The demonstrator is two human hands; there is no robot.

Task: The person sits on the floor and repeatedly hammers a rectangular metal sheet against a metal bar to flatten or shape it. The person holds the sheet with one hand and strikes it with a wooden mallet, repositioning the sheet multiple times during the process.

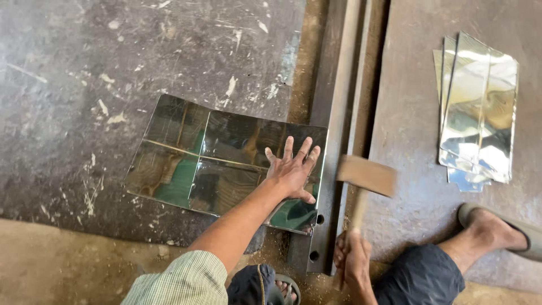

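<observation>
In the centre of the frame, the left hand (293,169) presses flat, fingers wide, on the shiny metal sheet (220,161); lower right, the right hand (353,261) grips a wooden mallet (366,175).

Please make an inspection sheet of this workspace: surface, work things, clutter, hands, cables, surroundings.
Surface: dark, scratched floor plate, dusty with pale chips.
Work things: shiny metal sheet lying flat, its right edge against a steel bar; wooden mallet, blurred, above the bar.
Clutter: stack of shiny sheets at right.
Hands: left hand pressed flat, fingers spread, on the sheet; right hand gripping the mallet handle.
Cables: nothing seen.
Surroundings: person's sandalled foot at right; sandy ground below.
</observation>
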